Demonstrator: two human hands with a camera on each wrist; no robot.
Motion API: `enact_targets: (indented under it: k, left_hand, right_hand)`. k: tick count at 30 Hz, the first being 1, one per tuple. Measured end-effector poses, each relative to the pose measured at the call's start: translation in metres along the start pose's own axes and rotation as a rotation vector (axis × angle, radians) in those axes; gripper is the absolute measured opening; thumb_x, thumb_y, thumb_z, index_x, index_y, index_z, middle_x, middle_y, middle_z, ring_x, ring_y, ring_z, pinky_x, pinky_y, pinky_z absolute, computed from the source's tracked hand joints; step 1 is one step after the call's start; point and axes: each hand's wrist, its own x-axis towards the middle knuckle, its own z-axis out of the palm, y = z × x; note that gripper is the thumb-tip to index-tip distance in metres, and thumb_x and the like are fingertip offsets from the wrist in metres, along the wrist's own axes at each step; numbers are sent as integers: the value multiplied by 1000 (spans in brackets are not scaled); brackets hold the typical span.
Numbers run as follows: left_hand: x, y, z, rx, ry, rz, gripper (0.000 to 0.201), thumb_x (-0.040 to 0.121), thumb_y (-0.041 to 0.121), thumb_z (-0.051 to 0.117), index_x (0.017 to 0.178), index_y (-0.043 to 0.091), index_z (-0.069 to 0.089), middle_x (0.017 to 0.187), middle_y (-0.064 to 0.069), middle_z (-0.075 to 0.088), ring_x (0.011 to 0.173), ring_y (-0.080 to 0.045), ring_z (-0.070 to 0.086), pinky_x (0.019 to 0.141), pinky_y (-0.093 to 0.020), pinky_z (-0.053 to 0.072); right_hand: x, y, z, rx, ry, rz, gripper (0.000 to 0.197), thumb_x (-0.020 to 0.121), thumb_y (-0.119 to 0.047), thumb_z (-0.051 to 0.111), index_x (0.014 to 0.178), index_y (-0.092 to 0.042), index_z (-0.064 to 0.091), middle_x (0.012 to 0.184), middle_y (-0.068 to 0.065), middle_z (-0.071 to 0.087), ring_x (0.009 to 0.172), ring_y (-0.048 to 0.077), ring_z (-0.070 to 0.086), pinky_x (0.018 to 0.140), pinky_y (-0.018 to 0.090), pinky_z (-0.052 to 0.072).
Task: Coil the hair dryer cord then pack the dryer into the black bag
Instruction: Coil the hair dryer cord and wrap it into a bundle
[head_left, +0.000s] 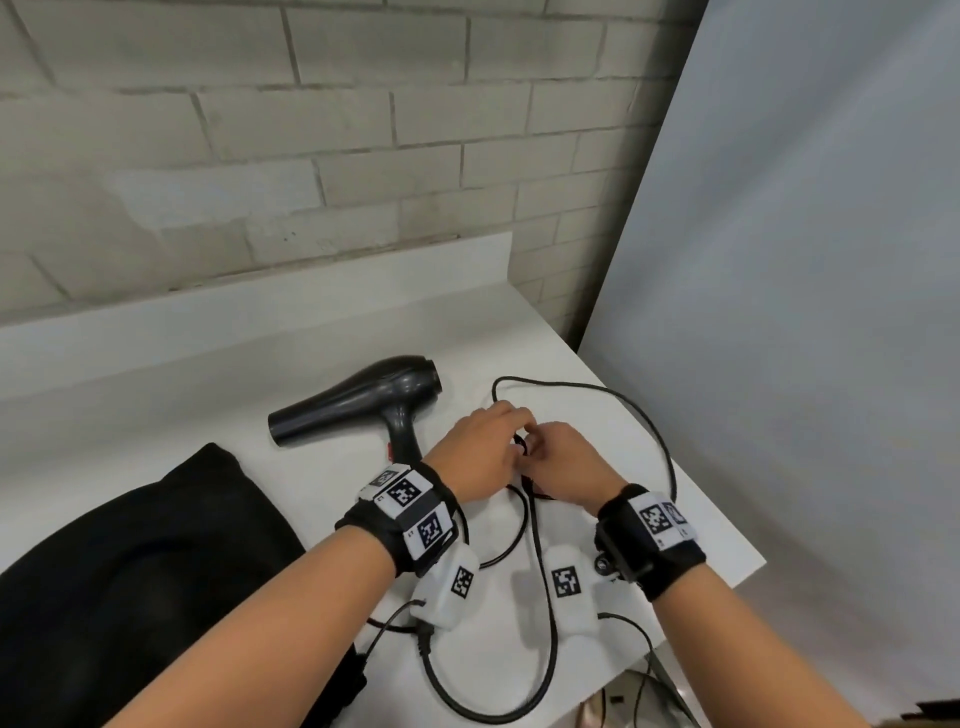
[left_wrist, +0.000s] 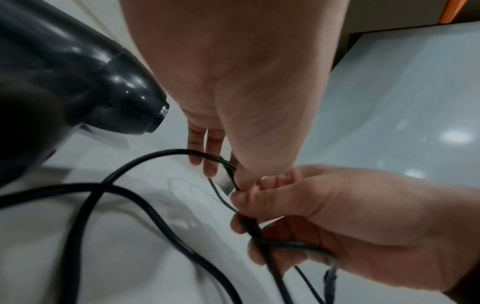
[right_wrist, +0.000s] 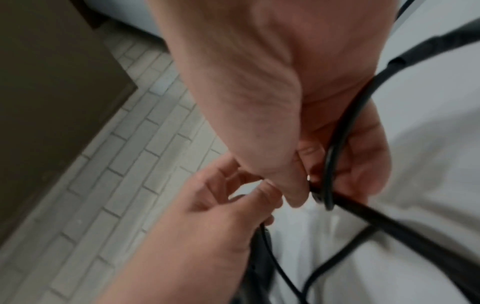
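A dark grey hair dryer lies on its side on the white counter, nozzle pointing left. Its black cord runs in loose loops over the counter's right part. Both hands meet just right of the dryer's handle. My left hand pinches the cord between thumb and fingers. My right hand grips several strands of cord in curled fingers. The black bag lies flat at the front left, its opening hidden.
A grey brick wall stands behind the counter and a pale panel rises on the right. The counter's right edge runs close beside the cord loops. Thin cables from the wrist cameras trail near the front edge.
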Motion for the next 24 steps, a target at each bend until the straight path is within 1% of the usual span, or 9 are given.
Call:
enact_targets:
  k: [3,5,9,11,13,16,19,21,24]
  left_hand:
    - [-3,-2,-14,-6,45,30,20,99,20,51,116,23,60,111,2,57,104,-19,54,92,-36,46]
    - [-8,-5,-28,-25,22,51,18,101,27,50,111,23,64,107,3,56,100,-12,52,90,-29,45]
    - [-23,-12,-52,-23,77,90,20,102,29,49,103,20,67,100,4,56,96,-12,55,89,-24,41]
    - [-33,-16,-59,-58,151,66,19,101,32,50,101,23,67,99,5,58,94,-11,56,89,-28,45]
    - [-44,-17,-62,-88,231,43,17,99,37,52,98,29,68,95,10,60,89,-8,57,84,-34,50]
    - [-60,-13,-64,-136,350,6,17,97,38,56,95,32,72,93,14,64,83,-6,60,78,-37,53]
    - [-72,-9,-63,-160,466,-19,16,96,38,58,94,34,73,96,18,66,85,-4,62,76,-35,54]
    - [-78,-9,-61,-182,518,-44,15,96,36,60,94,31,74,101,20,65,87,-3,62,77,-34,54]
    - [-84,-11,-63,-229,512,-74,14,96,33,60,94,28,73,103,20,62,85,-3,61,78,-36,54]
  right_hand:
    - [-18,-10,-13,222,-13,-57,13,87,-12,68,86,-1,62,69,7,59,57,15,52,57,25,47]
    - [-30,-19,-20,301,-3,-74,15,86,-16,73,93,-6,65,71,3,64,54,10,55,53,21,48]
    - [-58,-33,-35,368,-131,-75,32,79,-19,81,105,-13,63,76,1,68,53,13,57,52,25,46]
    - [-73,-37,-38,273,-173,-91,33,77,-24,83,103,-18,64,80,-2,73,60,14,62,59,25,50]
    - [-85,-38,-36,133,-91,-138,26,77,-28,82,96,-23,65,81,-2,74,68,13,65,69,23,50]
    - [-95,-38,-26,52,60,-215,14,81,-27,78,85,-23,65,73,1,69,57,10,53,61,21,46]
    - [-100,-37,-18,18,147,-273,14,83,-26,75,80,-27,61,63,-1,60,51,6,42,54,16,39]
    - [-104,-38,-14,-17,175,-304,13,84,-24,74,83,-26,61,59,-6,53,51,8,42,53,13,37]
    - [-108,-40,-11,-54,236,-383,8,87,-21,72,90,-22,64,64,-6,58,60,9,51,58,12,41]
